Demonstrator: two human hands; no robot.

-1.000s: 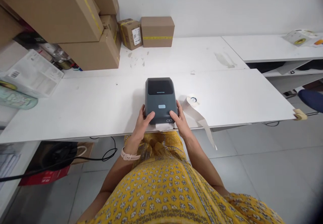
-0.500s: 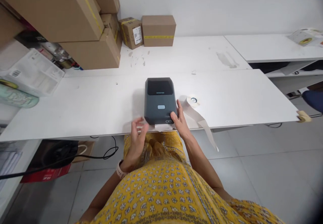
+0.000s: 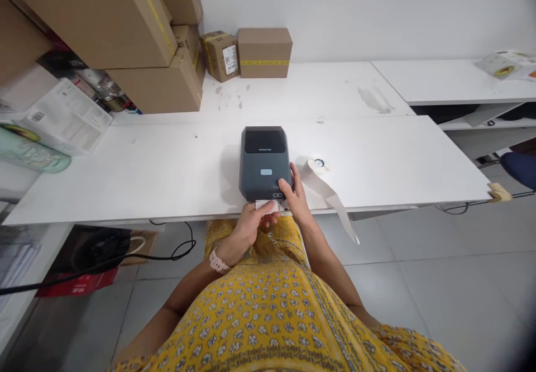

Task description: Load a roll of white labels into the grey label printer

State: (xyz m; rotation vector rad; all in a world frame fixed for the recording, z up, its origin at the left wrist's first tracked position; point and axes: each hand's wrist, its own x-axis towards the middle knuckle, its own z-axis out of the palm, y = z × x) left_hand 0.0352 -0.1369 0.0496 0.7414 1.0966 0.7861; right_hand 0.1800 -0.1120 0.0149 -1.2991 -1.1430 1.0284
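A dark grey label printer (image 3: 264,165) with a pale button stands at the front edge of the white table (image 3: 368,165). From its front slot sticks a white label (image 3: 263,205). My left hand (image 3: 253,218) pinches this label, thumb on top and fingers below. My right hand (image 3: 295,193) grips the printer's front right corner, its thumb on the top near a small round mark and its fingers along the side. Just right of the printer lies a roll of labels (image 3: 315,166), with a loose strip trailing over the table edge.
Cardboard boxes (image 3: 154,81) are stacked at the back left, with a taped box (image 3: 264,53) beside them by the wall. A green bottle (image 3: 37,148) lies at the far left. Black cables (image 3: 184,249) hang below the table. A blue chair (image 3: 519,168) is at the right.
My left hand has moved right, from beside the printer to its front slot, and closed on the label. My right hand stays at the printer's corner.
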